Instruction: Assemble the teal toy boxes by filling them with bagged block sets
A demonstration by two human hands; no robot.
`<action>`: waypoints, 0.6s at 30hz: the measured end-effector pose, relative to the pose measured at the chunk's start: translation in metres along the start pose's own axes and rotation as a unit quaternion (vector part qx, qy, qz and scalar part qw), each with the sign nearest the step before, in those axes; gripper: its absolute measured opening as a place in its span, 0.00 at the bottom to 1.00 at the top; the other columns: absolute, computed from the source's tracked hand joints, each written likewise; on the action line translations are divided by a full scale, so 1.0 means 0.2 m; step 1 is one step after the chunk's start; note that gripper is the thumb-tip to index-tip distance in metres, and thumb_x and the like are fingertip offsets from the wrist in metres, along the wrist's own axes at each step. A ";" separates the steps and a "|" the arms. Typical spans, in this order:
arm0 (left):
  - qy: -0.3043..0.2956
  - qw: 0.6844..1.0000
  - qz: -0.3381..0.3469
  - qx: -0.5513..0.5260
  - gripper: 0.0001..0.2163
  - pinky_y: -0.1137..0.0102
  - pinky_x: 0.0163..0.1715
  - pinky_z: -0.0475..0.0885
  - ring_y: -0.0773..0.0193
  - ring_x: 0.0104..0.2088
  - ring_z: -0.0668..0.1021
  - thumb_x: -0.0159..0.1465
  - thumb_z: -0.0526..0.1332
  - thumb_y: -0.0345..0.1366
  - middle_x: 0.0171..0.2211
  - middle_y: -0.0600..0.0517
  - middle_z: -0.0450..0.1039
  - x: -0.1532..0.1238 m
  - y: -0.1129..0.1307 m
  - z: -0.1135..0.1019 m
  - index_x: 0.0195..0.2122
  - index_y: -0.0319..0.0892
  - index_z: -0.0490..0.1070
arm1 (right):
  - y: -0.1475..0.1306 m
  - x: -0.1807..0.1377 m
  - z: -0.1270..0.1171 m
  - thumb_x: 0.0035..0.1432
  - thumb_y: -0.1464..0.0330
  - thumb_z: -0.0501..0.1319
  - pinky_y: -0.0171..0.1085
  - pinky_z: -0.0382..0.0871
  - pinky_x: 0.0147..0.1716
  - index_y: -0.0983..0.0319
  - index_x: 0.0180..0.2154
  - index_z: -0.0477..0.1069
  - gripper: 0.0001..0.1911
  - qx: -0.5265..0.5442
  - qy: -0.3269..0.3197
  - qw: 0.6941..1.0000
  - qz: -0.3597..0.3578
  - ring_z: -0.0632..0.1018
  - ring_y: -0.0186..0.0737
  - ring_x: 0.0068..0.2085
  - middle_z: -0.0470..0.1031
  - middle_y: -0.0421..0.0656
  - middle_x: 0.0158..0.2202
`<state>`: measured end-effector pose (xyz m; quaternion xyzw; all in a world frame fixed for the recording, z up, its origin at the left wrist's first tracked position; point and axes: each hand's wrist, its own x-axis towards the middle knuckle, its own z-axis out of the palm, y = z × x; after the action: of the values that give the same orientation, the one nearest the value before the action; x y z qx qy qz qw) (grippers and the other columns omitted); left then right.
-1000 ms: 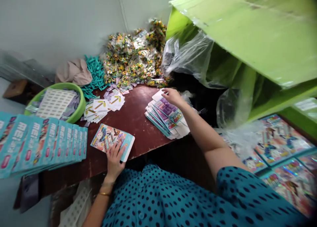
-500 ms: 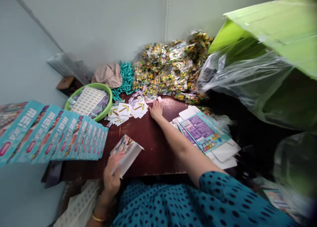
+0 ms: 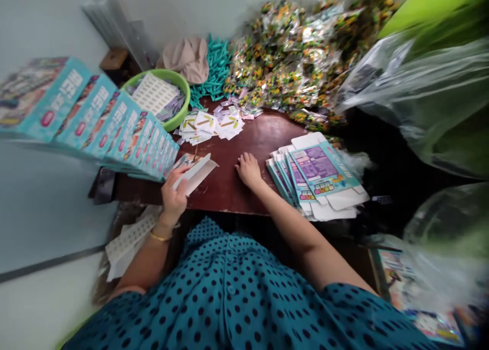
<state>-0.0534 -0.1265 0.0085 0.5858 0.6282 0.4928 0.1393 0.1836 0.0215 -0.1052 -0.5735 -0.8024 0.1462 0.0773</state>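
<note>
My left hand [image 3: 174,194] grips a small cardboard box [image 3: 198,172] near the table's front edge. White inner card and a raised flap face up on its right side. My right hand [image 3: 249,171] lies on the bare tabletop with its fingers stretched out and slightly apart. Nothing shows in it, though the space under the palm is hidden. Beyond it lie white cards with a pickaxe picture [image 3: 214,125] and small purple slips [image 3: 239,103]. To its right is a stack of flat teal and purple cartons [image 3: 319,169].
Filled teal boxes [image 3: 126,123] stand in a row at left. Behind them, a green basin [image 3: 182,103] holds slips and a sticker sheet. Teal plastic pieces [image 3: 217,67] and bags of colourful small parts [image 3: 294,59] are heaped at the back. Clear plastic [image 3: 405,80] hangs at right.
My right hand has drawn back from the purple slips towards me, onto the tabletop. My left hand still grips the box, its flap now standing up more. The camera has tilted down.
</note>
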 end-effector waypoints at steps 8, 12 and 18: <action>0.059 0.981 -0.143 -0.117 0.19 0.66 0.47 0.74 0.55 0.43 0.80 0.69 0.59 0.52 0.41 0.47 0.80 -0.06 -0.10 0.01 0.46 0.41 0.77 | 0.01 -0.79 0.26 0.71 0.63 0.56 0.59 0.56 0.70 0.69 0.69 0.61 0.30 0.077 0.028 0.971 -0.226 0.59 0.59 0.73 0.60 0.57 0.71; 0.068 0.974 -0.135 -0.166 0.22 0.68 0.40 0.74 0.58 0.37 0.80 0.65 0.63 0.55 0.35 0.48 0.80 -0.05 -0.11 0.01 0.43 0.38 0.79 | 0.06 -0.88 0.11 0.70 0.73 0.52 0.50 0.78 0.51 0.59 0.54 0.77 0.19 0.228 0.090 0.941 -0.233 0.81 0.48 0.53 0.82 0.50 0.51; 0.057 0.973 -0.130 -0.181 0.23 0.67 0.42 0.75 0.56 0.39 0.81 0.64 0.64 0.56 0.37 0.47 0.81 -0.08 -0.05 0.03 0.43 0.38 0.80 | -0.30 -0.76 -0.51 0.68 0.74 0.56 0.46 0.79 0.45 0.54 0.57 0.74 0.20 0.392 0.273 0.823 -0.307 0.82 0.44 0.47 0.83 0.45 0.45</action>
<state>-0.0502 -0.1352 -0.0090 0.4349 0.6067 0.6083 0.2699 0.2088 -0.1254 0.0173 -0.2352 -0.7585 0.2546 0.5518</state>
